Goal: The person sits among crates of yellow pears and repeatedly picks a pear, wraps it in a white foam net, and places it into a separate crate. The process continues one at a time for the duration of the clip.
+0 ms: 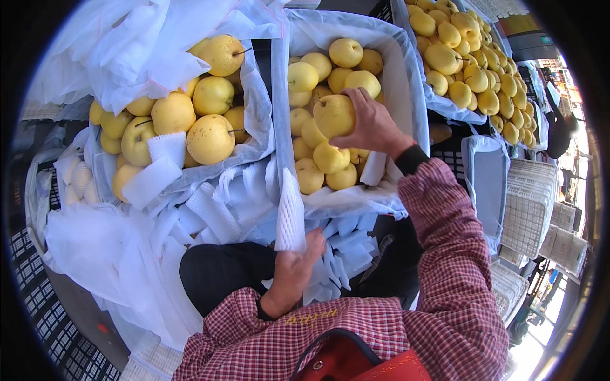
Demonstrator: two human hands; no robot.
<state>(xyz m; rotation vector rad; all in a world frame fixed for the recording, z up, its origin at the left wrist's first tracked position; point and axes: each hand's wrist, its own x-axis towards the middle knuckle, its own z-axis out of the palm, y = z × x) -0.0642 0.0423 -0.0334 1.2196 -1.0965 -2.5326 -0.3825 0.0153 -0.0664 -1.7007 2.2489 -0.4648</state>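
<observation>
My right hand point(369, 119) grips a yellow pear point(334, 116) from its right side, above other pears in a lined crate point(414, 81). Lower down, close to my body, my left hand point(298, 266) holds a white foam net sleeve point(290, 214), which points up toward the crate's near edge. No fruit shows inside that sleeve. More pears point(310, 175) fill the crate around the held one. A white foam piece point(374, 169) lies at its near right corner. Many loose foam sleeves point(352, 243) are piled beneath my left hand and around my knees.
To the left, a second lined crate holds large pears point(210, 139) under white sheeting point(124, 52). Sleeved fruit point(83, 181) sits at the far left. At upper right is a heaped crate of pears point(476, 78). White plastic crates point(526, 209) are stacked on the right.
</observation>
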